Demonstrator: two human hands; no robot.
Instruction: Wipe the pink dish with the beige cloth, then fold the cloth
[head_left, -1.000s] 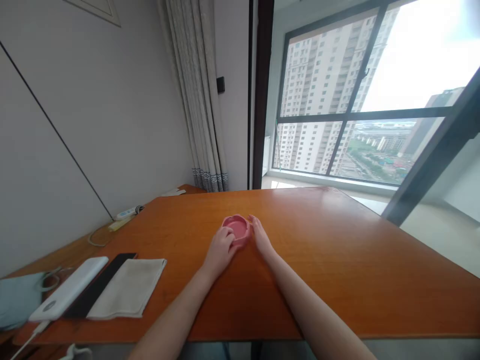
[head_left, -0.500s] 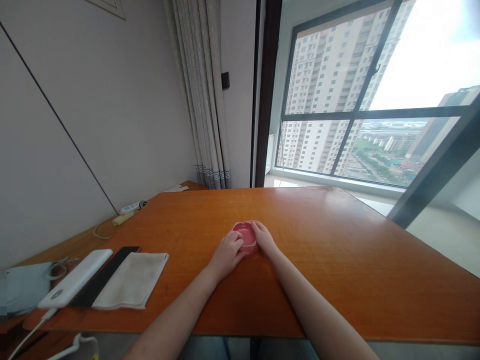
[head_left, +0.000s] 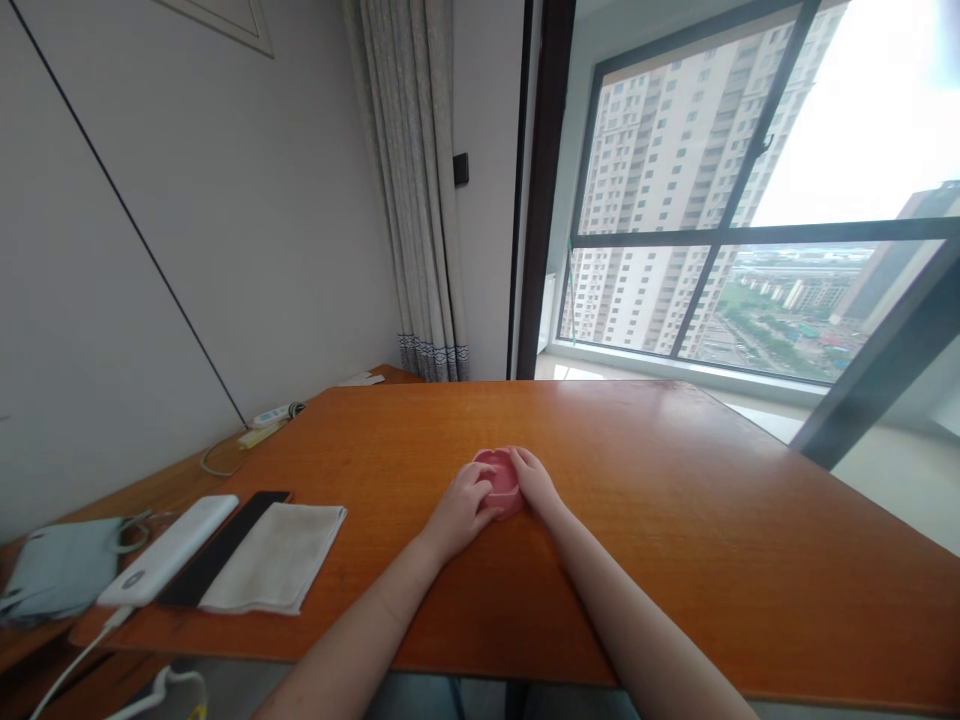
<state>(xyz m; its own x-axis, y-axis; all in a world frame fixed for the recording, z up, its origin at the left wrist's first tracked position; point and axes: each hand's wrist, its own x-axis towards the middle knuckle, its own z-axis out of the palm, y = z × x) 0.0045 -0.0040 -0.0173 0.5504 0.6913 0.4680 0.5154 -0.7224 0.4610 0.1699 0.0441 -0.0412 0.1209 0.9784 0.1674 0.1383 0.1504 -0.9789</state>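
**Two-Sided Hold on the Pink Dish** [head_left: 506, 487]

Locate the dish open side up at the wooden table [head_left: 675, 570], between both hands. Note the left hand [head_left: 457, 508] clasped on the left and near part of the rim, with fingertips reaching over the inside. Note the right hand [head_left: 537, 482] curved closely against the right side, with fingertips towards the far rim. Cannot tell how hard pressed, nor whether resting fully flat.

For a sound hold, press evenly from both sides; avoid loading one edge, as likely to cause tilting. Make any adjustment in small amounts, guiding with the left fingertips and bracing with the right palm. Allow ample room at the left: stay well apart from the folded cloth [head_left: 279, 558] and the white device [head_left: 174, 550].
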